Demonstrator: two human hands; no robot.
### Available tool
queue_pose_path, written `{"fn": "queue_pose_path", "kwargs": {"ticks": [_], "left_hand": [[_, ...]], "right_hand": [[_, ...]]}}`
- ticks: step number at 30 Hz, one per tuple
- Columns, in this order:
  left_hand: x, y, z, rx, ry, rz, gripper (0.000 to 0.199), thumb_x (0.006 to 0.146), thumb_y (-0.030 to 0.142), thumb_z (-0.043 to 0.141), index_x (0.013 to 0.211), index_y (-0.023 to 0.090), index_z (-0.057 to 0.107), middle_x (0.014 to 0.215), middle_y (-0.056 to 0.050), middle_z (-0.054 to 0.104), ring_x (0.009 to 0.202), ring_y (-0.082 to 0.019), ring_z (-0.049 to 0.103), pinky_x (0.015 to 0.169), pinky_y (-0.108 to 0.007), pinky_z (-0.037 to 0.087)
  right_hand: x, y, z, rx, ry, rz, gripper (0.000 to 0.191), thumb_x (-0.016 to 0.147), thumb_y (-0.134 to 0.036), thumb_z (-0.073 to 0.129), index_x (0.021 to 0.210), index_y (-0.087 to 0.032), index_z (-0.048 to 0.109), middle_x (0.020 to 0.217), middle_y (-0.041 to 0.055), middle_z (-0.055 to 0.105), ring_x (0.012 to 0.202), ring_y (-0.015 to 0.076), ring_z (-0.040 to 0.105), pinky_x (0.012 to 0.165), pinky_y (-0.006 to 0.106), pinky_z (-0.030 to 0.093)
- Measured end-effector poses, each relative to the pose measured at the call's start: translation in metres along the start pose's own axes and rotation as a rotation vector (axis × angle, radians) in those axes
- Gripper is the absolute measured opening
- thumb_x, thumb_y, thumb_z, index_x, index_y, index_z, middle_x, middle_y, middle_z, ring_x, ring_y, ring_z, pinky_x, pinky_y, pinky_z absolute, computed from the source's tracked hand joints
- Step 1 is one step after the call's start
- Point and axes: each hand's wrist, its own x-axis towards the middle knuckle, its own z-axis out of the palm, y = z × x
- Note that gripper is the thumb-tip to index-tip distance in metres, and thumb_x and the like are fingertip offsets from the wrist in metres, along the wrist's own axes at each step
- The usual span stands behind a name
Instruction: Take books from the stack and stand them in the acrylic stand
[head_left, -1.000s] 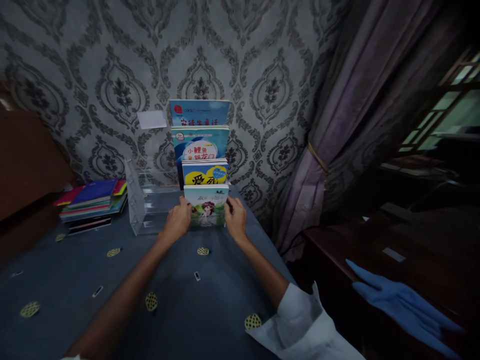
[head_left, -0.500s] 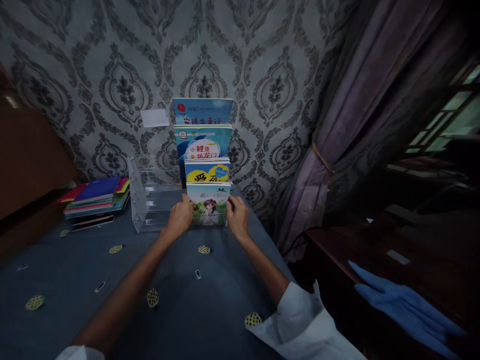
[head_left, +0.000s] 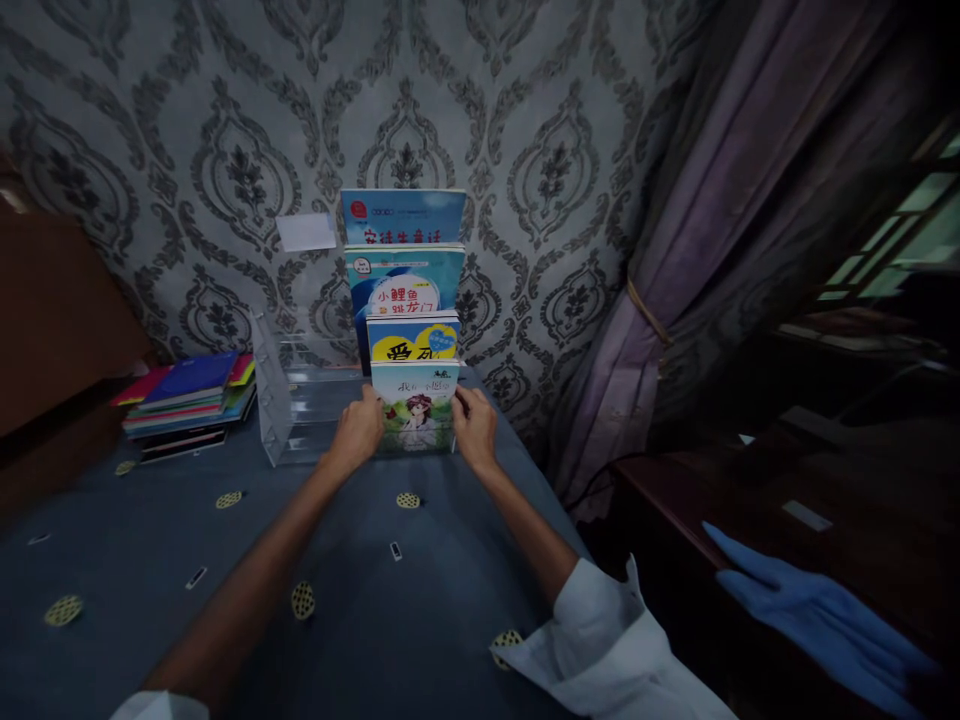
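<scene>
A small light-green book [head_left: 416, 410] with a drawn girl on its cover stands upright in the front tier of a clear acrylic rack [head_left: 274, 400]. My left hand [head_left: 360, 425] grips its left edge, and my right hand [head_left: 474, 425] pinches the right edge; the fingertips behind it are partly hidden. Stepped up behind it are a yellow-and-blue book [head_left: 382, 340], a teal book [head_left: 405, 285] and, tallest at the back, a blue book [head_left: 405, 212]. The left part of the rack holds no books.
A pile of colourful books [head_left: 191, 395] lies left of the rack on the dark blue tablecloth [head_left: 352, 630]. A white card [head_left: 306, 232] shows against the patterned wall. At right are a tied curtain [head_left: 622, 360] and a blue glove [head_left: 817, 610] on a dark surface.
The view has shifted slightly. Both hands keep their places at the sides of the light-green book, which looks little changed in position.
</scene>
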Motion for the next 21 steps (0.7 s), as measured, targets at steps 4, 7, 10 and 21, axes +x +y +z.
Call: {"fn": "queue_pose_path", "kwargs": {"ticks": [4, 7, 10, 21], "left_hand": [[0.0, -0.003, -0.001, -0.02, -0.009, 0.009, 0.025, 0.105, 0.024, 0.031, 0.122, 0.011, 0.044, 0.1, -0.021, 0.073, 0.097, -0.033, 0.073, 0.08, -0.037, 0.051], [0.0, -0.007, -0.002, -0.048, -0.004, 0.027, 0.027, 0.104, 0.027, 0.031, 0.123, 0.013, 0.044, 0.098, -0.019, 0.074, 0.097, -0.034, 0.072, 0.081, -0.039, 0.051], [-0.002, -0.01, -0.003, -0.07, 0.006, 0.059, 0.028, 0.104, 0.028, 0.031, 0.124, 0.013, 0.045, 0.099, -0.018, 0.073, 0.097, -0.034, 0.072, 0.082, -0.039, 0.051], [-0.013, -0.017, 0.005, -0.087, -0.021, 0.082, 0.041, 0.104, 0.03, 0.032, 0.14, 0.011, 0.033, 0.103, -0.019, 0.073, 0.095, -0.034, 0.072, 0.081, -0.04, 0.052]], "right_hand": [[0.0, 0.0, -0.002, 0.007, -0.002, -0.007, 0.034, 0.09, -0.022, 0.046, 0.11, -0.017, 0.073, 0.089, 0.0083, 0.065, 0.081, 0.0241, 0.06, 0.075, 0.034, 0.049], [0.001, -0.001, -0.004, 0.022, -0.016, -0.015, 0.034, 0.092, -0.024, 0.046, 0.111, -0.018, 0.073, 0.089, 0.0083, 0.066, 0.081, 0.0239, 0.06, 0.076, 0.035, 0.05], [0.001, -0.001, -0.006, 0.033, -0.036, -0.015, 0.033, 0.091, -0.025, 0.047, 0.111, -0.018, 0.073, 0.09, 0.0086, 0.067, 0.083, 0.0243, 0.06, 0.077, 0.035, 0.05], [-0.007, 0.001, -0.014, 0.026, -0.093, -0.008, 0.033, 0.09, -0.025, 0.048, 0.111, -0.017, 0.073, 0.092, 0.0087, 0.067, 0.081, 0.0229, 0.061, 0.075, 0.034, 0.049]]}}
